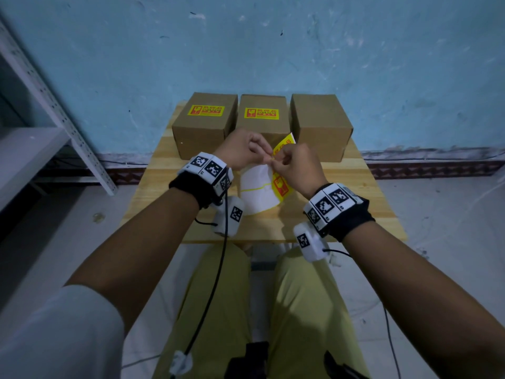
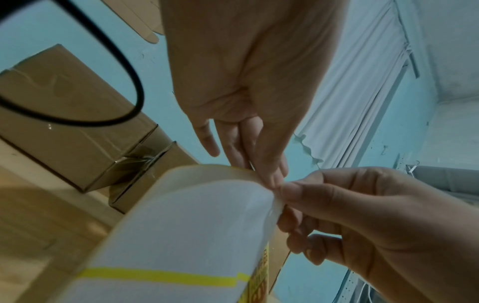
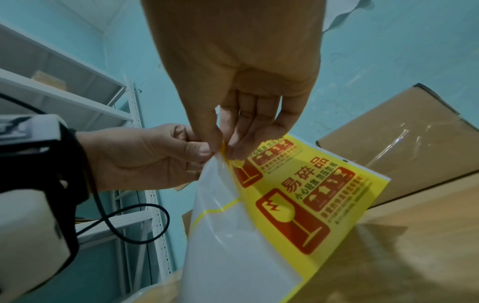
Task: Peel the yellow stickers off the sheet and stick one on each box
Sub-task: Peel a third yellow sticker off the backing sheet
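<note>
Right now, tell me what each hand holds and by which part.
Both pinch the sticker sheet at its top corner: the left hand holds the white backing, the right hand the yellow sticker's corner.

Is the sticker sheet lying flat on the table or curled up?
Curled up: the sticker sheet bows above the table, both hands pinching its top corner.

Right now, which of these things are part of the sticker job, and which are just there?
Part of the job:
white backing sheet of yellow stickers
left hand
right hand
three brown cardboard boxes

Just there:
wooden table
grey metal shelving
blue wall
</note>
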